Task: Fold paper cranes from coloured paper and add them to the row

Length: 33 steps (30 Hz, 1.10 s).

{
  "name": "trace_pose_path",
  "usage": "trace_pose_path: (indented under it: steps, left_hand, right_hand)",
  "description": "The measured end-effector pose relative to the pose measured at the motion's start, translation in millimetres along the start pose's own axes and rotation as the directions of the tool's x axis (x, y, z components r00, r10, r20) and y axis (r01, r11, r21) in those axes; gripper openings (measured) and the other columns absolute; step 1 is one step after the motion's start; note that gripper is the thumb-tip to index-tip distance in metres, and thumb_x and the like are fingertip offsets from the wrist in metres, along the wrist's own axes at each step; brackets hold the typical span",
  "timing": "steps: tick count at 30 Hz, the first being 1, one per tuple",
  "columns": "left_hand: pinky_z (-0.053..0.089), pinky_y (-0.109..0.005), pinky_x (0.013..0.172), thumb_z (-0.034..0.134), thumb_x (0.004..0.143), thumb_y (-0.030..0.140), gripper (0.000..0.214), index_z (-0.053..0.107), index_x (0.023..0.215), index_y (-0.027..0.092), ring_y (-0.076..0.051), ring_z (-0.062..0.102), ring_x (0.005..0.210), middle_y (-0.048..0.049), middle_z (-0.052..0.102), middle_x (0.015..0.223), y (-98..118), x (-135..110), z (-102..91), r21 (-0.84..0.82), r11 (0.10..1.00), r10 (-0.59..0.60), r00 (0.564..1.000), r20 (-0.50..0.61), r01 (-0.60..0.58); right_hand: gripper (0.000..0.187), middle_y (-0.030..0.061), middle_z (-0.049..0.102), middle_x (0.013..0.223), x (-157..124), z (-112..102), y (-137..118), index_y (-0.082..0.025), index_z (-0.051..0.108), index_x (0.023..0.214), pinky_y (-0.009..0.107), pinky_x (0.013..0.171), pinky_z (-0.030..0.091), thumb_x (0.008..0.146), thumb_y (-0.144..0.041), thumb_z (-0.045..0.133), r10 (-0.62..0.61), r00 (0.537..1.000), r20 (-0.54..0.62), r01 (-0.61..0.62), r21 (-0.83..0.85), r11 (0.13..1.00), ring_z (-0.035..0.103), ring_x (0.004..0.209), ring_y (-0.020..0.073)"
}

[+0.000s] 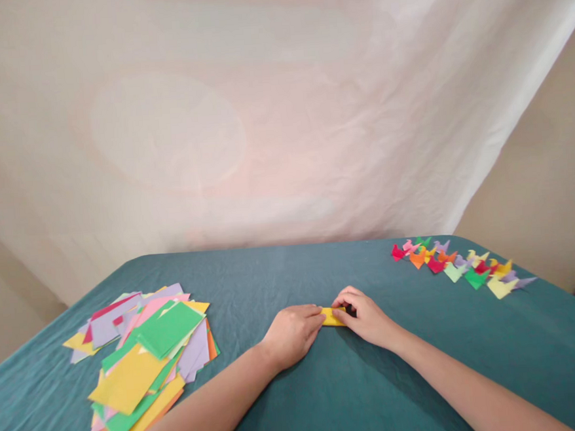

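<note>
A small folded yellow paper (332,317) lies flat on the teal tablecloth (296,274) near the middle. My left hand (292,333) presses down on its left end with curled fingers. My right hand (366,315) pinches its right end, fingers bent over the paper. Most of the strip is hidden under the two hands.
A loose pile of coloured paper squares (144,357) spreads over the table's left side. A row of several small folded paper figures (461,266) stands at the far right. A pale cloth backdrop (260,112) hangs behind the table.
</note>
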<state>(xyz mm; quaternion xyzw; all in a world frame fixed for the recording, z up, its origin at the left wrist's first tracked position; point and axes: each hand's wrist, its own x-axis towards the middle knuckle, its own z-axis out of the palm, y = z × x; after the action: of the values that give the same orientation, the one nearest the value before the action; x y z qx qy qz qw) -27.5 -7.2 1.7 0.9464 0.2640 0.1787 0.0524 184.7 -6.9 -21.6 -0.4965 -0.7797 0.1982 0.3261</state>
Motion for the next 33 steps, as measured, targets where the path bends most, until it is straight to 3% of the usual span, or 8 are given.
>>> trace_pose_path:
  steps: [24,33]
  left_hand:
    - [0.046,-0.027,0.079,0.036,0.092,0.022,0.027,0.062,0.098,0.02,-0.017,0.059,0.089,-0.0062,0.063,0.093,2.0,-0.1,-2.7,0.008,1.0,-0.011,0.999,-0.042,0.011]
    - [0.043,-0.031,0.088,0.039,0.091,0.026,0.026,0.063,0.096,0.019,-0.018,0.057,0.098,-0.0066,0.062,0.105,0.0,-1.3,1.7,0.017,0.997,-0.074,0.996,-0.055,0.075]
  right_hand:
    - [0.019,0.0042,0.052,0.088,-2.9,4.0,-2.2,-0.019,0.056,0.084,0.032,0.077,0.043,0.076,-0.035,0.061,0.009,1.0,-0.014,-0.01,-0.071,0.997,0.051,0.085,0.0185]
    - [0.018,0.0039,0.053,0.088,-4.6,3.0,-7.2,-0.019,0.055,0.084,0.032,0.078,0.043,0.074,-0.033,0.062,0.035,0.999,-0.012,-0.036,-0.078,0.996,0.051,0.087,0.0187]
